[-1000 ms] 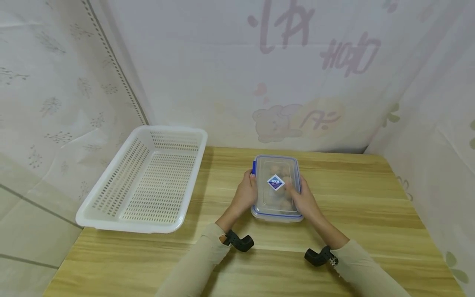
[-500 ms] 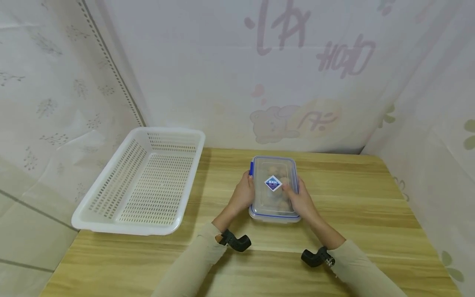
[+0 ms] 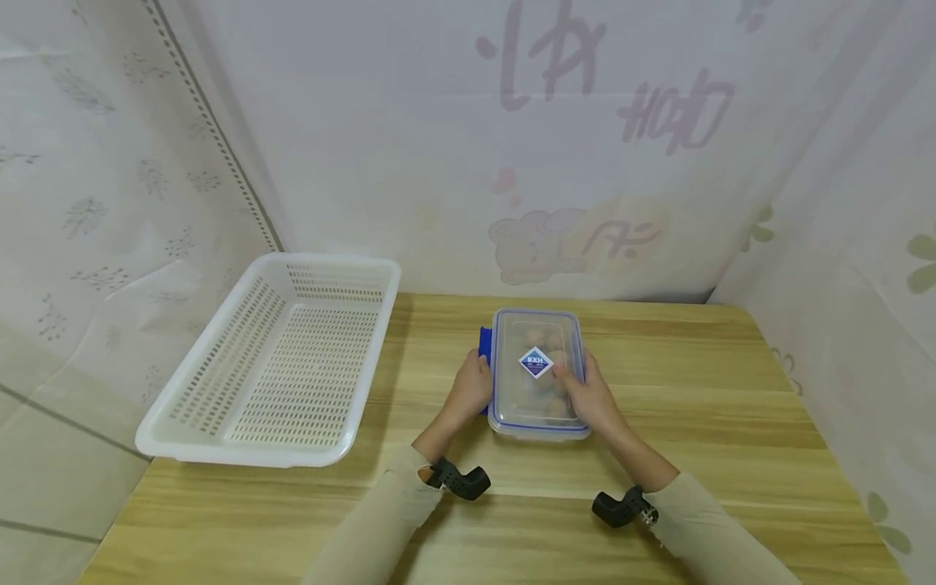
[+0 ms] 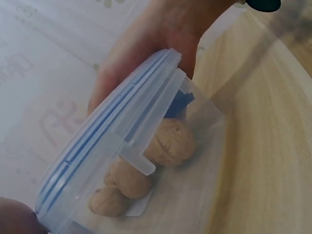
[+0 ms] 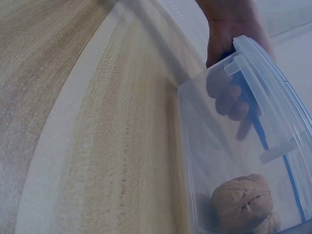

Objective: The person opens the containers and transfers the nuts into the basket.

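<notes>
A clear plastic food container (image 3: 515, 406) with a blue-sealed lid and a BXH sticker sits on the table. Several walnuts (image 4: 171, 141) lie inside it. Along its left side a blue latch (image 3: 485, 344) sticks outward. My left hand (image 3: 466, 388) is on that latch, and its curled fingers (image 5: 226, 102) show through the clear wall in the right wrist view. On the opposite side my right hand (image 3: 595, 400) grips the container, thumb over the lid. In the left wrist view another bit of blue latch (image 4: 179, 104) shows by the right hand.
To the left stands a white perforated plastic basket (image 3: 344, 443) with nothing in it. The wooden table (image 3: 702, 422) meets a patterned cloth backdrop (image 3: 439, 162) at the back. Each wrist wears a black camera mount (image 3: 468, 483).
The left-side latch has swung outward from the container's edge, and my left hand has shifted slightly left and down with it. My right hand keeps its grip. The head view has shifted slightly.
</notes>
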Action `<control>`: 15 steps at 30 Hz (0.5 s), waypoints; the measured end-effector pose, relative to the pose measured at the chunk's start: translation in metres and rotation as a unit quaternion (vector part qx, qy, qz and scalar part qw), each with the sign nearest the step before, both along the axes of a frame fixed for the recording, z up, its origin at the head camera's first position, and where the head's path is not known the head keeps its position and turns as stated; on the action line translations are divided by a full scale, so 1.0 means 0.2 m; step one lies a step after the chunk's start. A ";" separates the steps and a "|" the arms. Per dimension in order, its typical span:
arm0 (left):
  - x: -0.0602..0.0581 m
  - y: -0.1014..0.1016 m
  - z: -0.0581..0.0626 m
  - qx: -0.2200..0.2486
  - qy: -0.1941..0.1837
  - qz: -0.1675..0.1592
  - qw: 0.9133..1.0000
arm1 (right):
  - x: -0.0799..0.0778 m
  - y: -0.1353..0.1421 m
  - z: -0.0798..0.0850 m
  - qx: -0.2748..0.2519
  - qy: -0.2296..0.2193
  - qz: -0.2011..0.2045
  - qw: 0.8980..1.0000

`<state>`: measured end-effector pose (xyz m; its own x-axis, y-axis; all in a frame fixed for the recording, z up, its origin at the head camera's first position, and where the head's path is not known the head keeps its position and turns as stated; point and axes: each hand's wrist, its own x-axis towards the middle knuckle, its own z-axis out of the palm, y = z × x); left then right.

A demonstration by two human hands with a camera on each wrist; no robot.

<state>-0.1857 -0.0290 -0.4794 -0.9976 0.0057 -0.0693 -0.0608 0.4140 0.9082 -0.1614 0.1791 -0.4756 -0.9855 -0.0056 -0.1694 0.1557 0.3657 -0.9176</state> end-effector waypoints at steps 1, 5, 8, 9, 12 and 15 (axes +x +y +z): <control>0.00 0.00 0.00 0.008 -0.003 0.001 1.000 | 0.00 0.00 0.00 0.002 0.001 0.000 1.000; 0.02 0.00 0.00 0.009 -0.004 0.000 1.000 | 0.00 0.01 0.00 0.003 0.001 0.001 1.000; 0.02 -0.01 0.00 0.000 0.006 -0.009 1.000 | 0.00 0.01 0.01 -0.003 -0.003 0.002 1.000; 0.02 -0.01 0.00 0.001 0.010 -0.012 1.000 | 0.00 0.01 0.01 -0.004 -0.003 0.003 1.000; 0.01 -0.02 0.01 0.000 0.027 -0.017 1.000 | 0.00 0.01 0.01 -0.009 -0.008 0.015 1.000; 0.00 -0.04 0.01 -0.002 0.042 -0.017 0.999 | -0.01 0.04 0.03 0.002 -0.015 0.038 0.999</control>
<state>-0.1866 -0.0370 -0.4766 -0.9991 0.0390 0.0152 0.0301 0.4175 0.9082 -0.1638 0.1862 -0.4698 -0.9766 -0.0795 -0.1999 0.1555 0.3809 -0.9114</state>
